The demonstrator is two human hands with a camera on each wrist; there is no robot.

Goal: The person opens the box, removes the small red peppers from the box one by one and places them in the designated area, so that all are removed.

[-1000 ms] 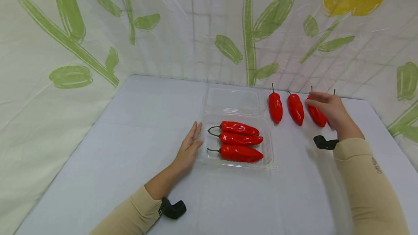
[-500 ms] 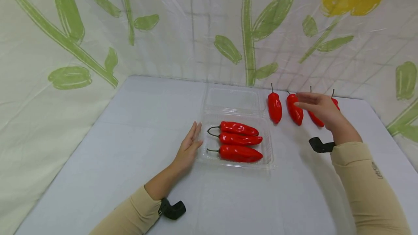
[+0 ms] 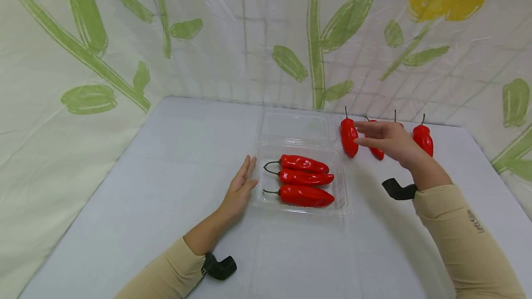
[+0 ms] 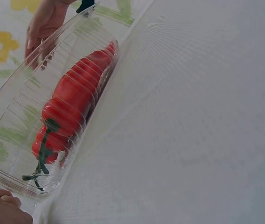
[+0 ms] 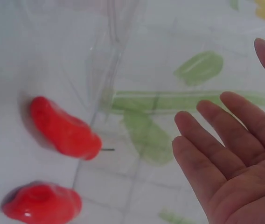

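Observation:
A clear plastic clamshell box lies with its lid folded back on the table. Three red peppers lie side by side in its base, stems to the left. My left hand rests against the box's left side, its fingers straight; the left wrist view shows a pepper through the clear wall. Above the row of loose red peppers at the back right is my right hand, fingers extended and holding nothing. Its fingertips are over the leftmost loose pepper. That hand partly hides two other peppers behind it.
The clear lid lies flat behind the base. A further red pepper lies to the right of my right hand. A flower-patterned curtain hangs along the back edge of the white table.
My right hand has moved left along the row of loose peppers, uncovering the rightmost one. My left hand and the peppers in the box have stayed in place.

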